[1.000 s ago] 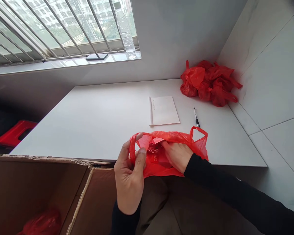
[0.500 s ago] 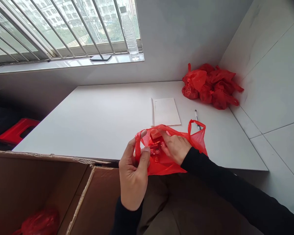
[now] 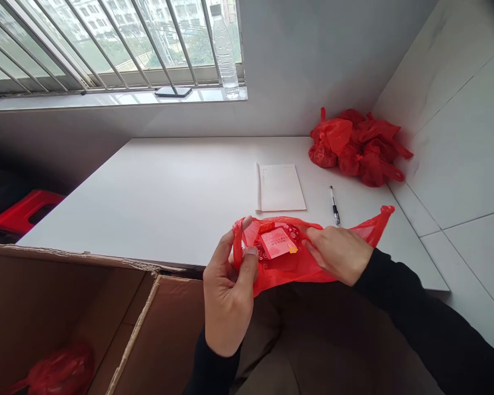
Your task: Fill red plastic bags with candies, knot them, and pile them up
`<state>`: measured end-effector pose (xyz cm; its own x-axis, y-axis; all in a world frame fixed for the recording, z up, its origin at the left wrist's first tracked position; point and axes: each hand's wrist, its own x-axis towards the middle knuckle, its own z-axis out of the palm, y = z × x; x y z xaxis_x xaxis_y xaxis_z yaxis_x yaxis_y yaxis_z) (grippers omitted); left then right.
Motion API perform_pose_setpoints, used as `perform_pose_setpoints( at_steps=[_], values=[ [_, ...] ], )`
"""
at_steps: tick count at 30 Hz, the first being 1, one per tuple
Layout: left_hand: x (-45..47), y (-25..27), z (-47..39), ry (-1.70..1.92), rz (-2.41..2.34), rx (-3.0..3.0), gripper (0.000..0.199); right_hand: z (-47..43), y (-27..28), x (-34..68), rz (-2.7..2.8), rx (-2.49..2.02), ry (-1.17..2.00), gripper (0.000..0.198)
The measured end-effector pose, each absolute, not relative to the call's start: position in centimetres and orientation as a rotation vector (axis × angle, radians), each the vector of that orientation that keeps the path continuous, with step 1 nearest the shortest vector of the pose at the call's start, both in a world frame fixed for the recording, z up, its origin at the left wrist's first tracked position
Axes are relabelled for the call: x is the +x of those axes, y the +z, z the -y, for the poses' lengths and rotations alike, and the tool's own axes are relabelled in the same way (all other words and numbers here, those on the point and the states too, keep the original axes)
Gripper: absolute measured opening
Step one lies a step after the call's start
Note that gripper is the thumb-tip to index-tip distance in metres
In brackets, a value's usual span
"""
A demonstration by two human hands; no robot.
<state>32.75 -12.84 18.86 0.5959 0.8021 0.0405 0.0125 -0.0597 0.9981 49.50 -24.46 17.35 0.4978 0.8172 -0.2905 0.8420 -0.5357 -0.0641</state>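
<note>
A thin red plastic bag (image 3: 290,272) hangs at the near edge of the white table, its mouth spread. My left hand (image 3: 229,293) is closed around one of its loop handles, thumb against fingers. Inside the bag lie a pink packet (image 3: 276,243) with small print and a yellow-orange corner, and red patterned packets (image 3: 292,231) partly under it. At the right side of the mouth, my right hand (image 3: 338,251) has its fingers curled on the bag's rim, the fingertips partly hidden by the plastic. Beyond that hand, the other handle (image 3: 385,213) sticks out.
On the white table (image 3: 181,192) lie a notebook (image 3: 283,187), a pen (image 3: 335,206) and a heap of red bags (image 3: 360,145). An open cardboard box (image 3: 173,307) at lower left holds another red bag (image 3: 61,368). A bottle (image 3: 226,55) and phone (image 3: 173,92) rest on the sill.
My right hand has moved right, out of the bag's middle to its side, widening the mouth. The pink packet now shows on top. My left hand keeps its hold.
</note>
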Motion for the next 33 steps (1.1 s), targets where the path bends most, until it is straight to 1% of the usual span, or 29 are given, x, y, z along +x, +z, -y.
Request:
perform_pose_setpoints(
  at_steps=[2, 5, 6, 11, 13, 19, 23, 28, 30, 33],
  values=[
    [32.9, 18.9, 13.0, 0.744, -0.713, 1.513, 0.037, 24.0, 17.3, 49.5, -1.524, 2.609, -0.462, 0.039],
    [32.9, 18.8, 13.2, 0.731, -0.704, 1.524, 0.038, 22.3, 17.0, 49.0, -1.634, 2.534, -0.514, 0.054],
    [32.9, 18.8, 13.3, 0.722, -0.700, 1.524, 0.039, 21.7, 17.0, 48.9, -1.655, 2.520, -0.524, 0.055],
    [32.5, 18.9, 13.3, 0.706, -0.705, 1.552, 0.040, 19.8, 16.9, 48.8, -1.674, 2.541, -0.530, 0.041],
    [32.4, 19.0, 13.1, 0.716, -0.716, 1.549, 0.039, 19.7, 16.9, 48.7, -1.668, 2.561, -0.516, 0.039],
    [32.6, 18.8, 12.9, 0.721, -0.701, 1.551, 0.039, 20.1, 16.4, 48.9, -1.646, 2.575, -0.500, 0.045],
    [32.7, 18.5, 12.9, 0.731, -0.706, 1.554, 0.041, 21.5, 16.3, 49.4, -1.590, 2.606, -0.484, 0.045],
    [33.0, 18.5, 13.0, 0.705, -0.680, 1.531, 0.042, 22.1, 15.9, 50.8, -1.973, 2.804, -0.696, 0.054],
    [33.1, 18.7, 13.0, 0.691, -0.661, 1.536, 0.041, 21.8, 15.5, 51.2, -2.071, 2.906, -0.698, 0.049],
    [33.0, 18.9, 12.9, 0.690, -0.656, 1.534, 0.038, 22.0, 15.3, 51.2, -2.024, 2.945, -0.685, 0.036]
  ],
)
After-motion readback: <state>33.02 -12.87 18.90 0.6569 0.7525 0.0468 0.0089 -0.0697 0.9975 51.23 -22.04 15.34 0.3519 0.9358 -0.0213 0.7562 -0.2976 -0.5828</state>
